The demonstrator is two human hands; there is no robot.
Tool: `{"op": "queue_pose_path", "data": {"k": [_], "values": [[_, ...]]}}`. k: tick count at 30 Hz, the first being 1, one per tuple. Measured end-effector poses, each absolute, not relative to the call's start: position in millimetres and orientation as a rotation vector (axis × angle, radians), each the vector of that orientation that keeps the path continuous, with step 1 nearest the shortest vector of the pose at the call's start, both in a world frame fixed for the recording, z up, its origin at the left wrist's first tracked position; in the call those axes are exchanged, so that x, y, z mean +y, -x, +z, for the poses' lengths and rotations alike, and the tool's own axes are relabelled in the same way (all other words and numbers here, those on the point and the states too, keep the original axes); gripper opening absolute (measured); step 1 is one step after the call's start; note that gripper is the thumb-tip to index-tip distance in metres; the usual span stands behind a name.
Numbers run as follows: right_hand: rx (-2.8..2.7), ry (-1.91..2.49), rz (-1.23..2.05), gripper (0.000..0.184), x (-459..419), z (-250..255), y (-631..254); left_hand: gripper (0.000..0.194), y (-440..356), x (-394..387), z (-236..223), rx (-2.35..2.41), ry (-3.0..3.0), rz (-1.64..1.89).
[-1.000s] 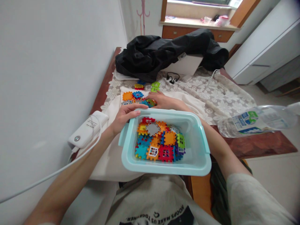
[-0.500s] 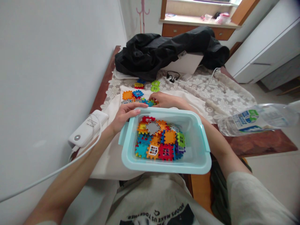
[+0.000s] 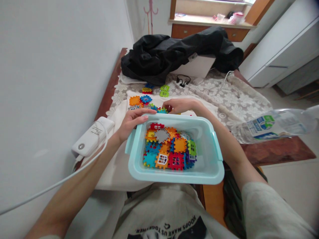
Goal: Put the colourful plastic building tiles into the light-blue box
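Observation:
A light-blue plastic bin (image 3: 209, 149) sits in front of me, holding a jumble of toothed plastic building pieces (image 3: 175, 161) in red, orange, blue, grey and green. At its far left corner, my left hand (image 3: 131, 122) grips the rim, thumb along the edge and fingers stretched out behind it. My right hand (image 3: 181, 105) is behind the far rim, its fingers curled down by the loose building pieces (image 3: 149, 106) on the white cloth. The bin's rim partly hides those fingers, and what is between them I cannot make out.
A white power bank (image 3: 93, 136) with a cable lies at the left by the wall. To the right lies a clear plastic bottle (image 3: 274, 126). Farther back are green pieces (image 3: 164, 90), black earphones (image 3: 183, 80), a laptop (image 3: 196, 66) and a black jacket (image 3: 174, 53).
My right hand has shifted slightly right and nearer the bin's far rim, its fingers more bent. My left hand and the bin have stayed put.

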State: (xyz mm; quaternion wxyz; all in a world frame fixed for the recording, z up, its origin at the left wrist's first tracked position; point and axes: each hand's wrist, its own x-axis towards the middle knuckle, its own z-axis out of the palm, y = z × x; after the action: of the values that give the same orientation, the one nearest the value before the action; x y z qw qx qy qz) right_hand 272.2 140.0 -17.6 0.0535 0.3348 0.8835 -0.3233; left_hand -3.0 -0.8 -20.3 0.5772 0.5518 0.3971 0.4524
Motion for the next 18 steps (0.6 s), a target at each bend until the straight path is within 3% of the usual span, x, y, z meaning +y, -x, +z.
{"op": "queue_pose_path", "data": {"k": [18], "values": [[2.697, -1.007, -1.489, 0.039, 154, 7, -313, 0.036, 4, -1, -22, 0.970, -1.306, 1.078]]}}
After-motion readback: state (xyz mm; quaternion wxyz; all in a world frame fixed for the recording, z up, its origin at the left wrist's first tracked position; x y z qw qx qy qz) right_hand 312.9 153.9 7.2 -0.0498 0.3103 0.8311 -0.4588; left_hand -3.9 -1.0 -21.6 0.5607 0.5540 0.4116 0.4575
